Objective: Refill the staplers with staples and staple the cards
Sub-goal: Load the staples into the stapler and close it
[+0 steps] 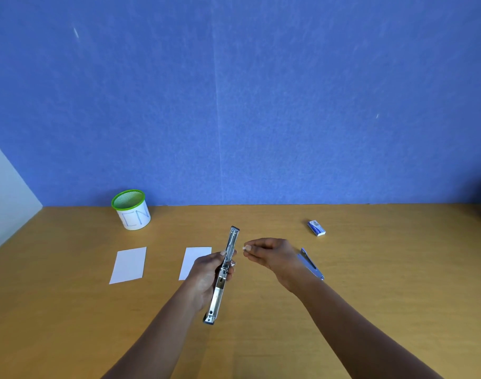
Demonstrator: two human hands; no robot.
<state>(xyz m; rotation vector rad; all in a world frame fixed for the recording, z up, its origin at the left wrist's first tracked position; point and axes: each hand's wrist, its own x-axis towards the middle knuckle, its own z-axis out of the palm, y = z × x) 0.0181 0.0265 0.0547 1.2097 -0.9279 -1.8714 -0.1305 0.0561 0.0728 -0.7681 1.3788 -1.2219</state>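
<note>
Left hand (205, 274) grips stapler (217, 296); right fingers (257, 248) pinch staples (244, 248).

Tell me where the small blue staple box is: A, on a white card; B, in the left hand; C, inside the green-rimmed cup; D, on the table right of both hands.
D: the staple box lies on the table, right of the right hand and apart from it.

Left hand (206, 272) grips opened stapler (223, 272) above table (370, 283).
</note>
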